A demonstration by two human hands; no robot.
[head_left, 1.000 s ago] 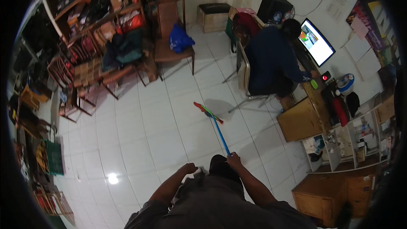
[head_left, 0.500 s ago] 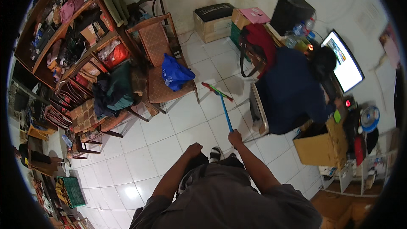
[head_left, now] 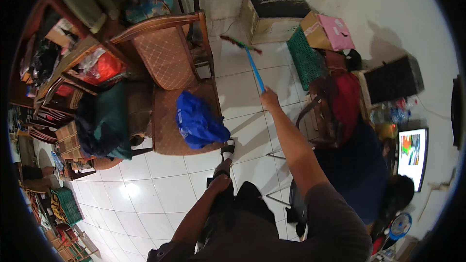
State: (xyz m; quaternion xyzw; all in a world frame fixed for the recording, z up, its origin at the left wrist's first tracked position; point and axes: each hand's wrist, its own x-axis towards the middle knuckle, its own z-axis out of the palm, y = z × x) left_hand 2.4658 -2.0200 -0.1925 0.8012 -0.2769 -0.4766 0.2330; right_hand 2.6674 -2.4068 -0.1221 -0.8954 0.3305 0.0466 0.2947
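Observation:
My right hand (head_left: 270,99) is wrapped round the top of the blue handle of a broom (head_left: 254,69), with my arm stretched forward. The broom's green and red head (head_left: 241,44) rests on the white tiles near a wooden box. Beside my bent leg is my left hand (head_left: 222,183), its fingers curled against the dark trousers. Whether it grips the cloth is hidden. Ahead of it, a blue bag (head_left: 196,121) lies on the seat of a brown upholstered chair (head_left: 165,63).
The box (head_left: 276,17) with a black top stands by the wall. A green crate (head_left: 305,57) is right of the broom head. At the right a person in dark blue (head_left: 352,170) sits before a lit screen (head_left: 412,157). Clothes (head_left: 109,116) hang over chairs at the left.
I have moved forward, nearer the chair and the wall. My right hand has pushed the broom away from me, toward the wooden box. My left hand stays low by my leg.

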